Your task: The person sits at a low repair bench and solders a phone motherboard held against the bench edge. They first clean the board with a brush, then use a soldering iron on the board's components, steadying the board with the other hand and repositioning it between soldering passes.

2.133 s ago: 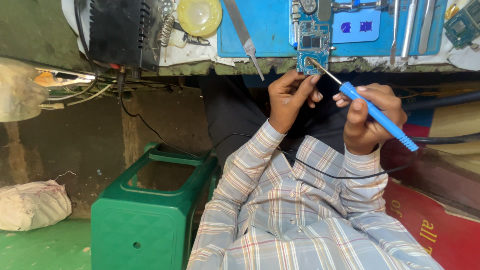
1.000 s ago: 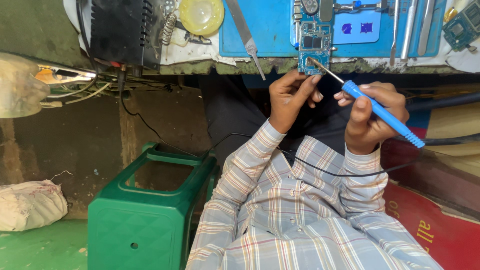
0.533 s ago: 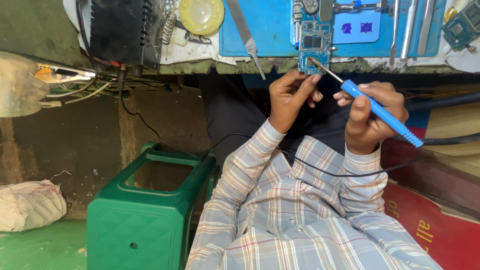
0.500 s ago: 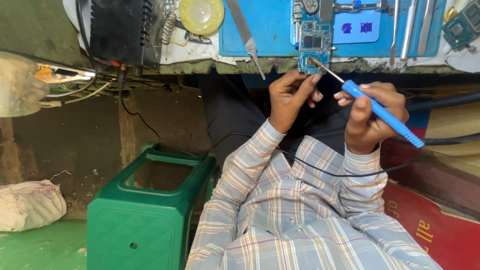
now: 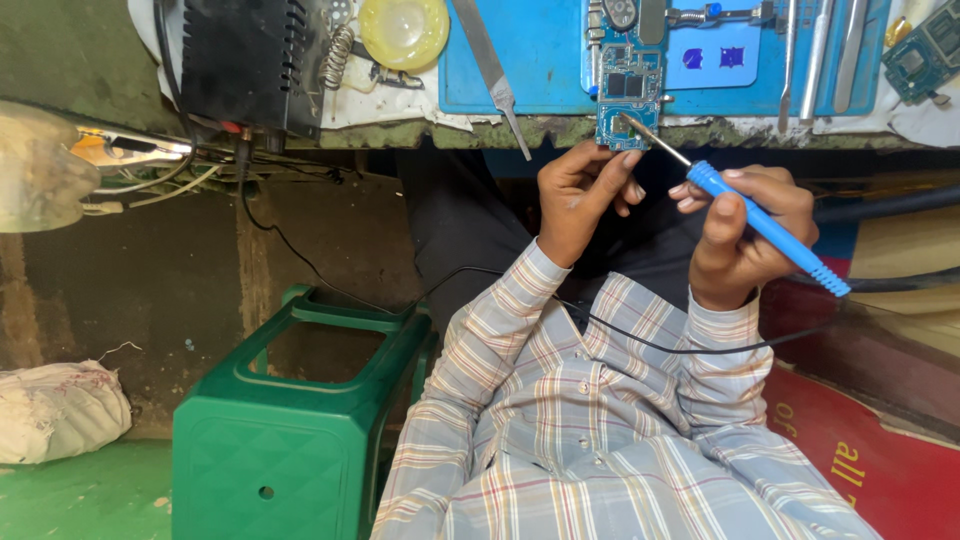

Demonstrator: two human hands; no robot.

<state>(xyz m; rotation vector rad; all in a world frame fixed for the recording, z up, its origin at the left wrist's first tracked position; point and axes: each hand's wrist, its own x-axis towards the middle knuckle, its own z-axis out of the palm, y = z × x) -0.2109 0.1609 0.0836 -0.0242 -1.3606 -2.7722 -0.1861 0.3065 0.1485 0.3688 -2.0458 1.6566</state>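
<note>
Our left hand (image 5: 580, 195) pinches the small circuit board (image 5: 628, 95) at the top-centre bench edge, while our right hand (image 5: 745, 235) grips a blue soldering iron (image 5: 765, 225). Its tip seems to touch the board; lingering could scorch a pad, and the left fingertips sit near enough to burn.

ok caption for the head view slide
Right hand touches blue soldering iron to circuit board steadied by left hand.

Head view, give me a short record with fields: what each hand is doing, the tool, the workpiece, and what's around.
left hand: fingertips at the lower edge of the circuit board; a firm grip cannot be told
right hand: closed around the soldering iron
tool: blue handle, thin metal tip touching the board's lower part
workpiece: blue board at the front edge of the blue mat
cord: black, crossing the plaid shirt
nearby: tweezers on the mat, green stool below the bench
</note>
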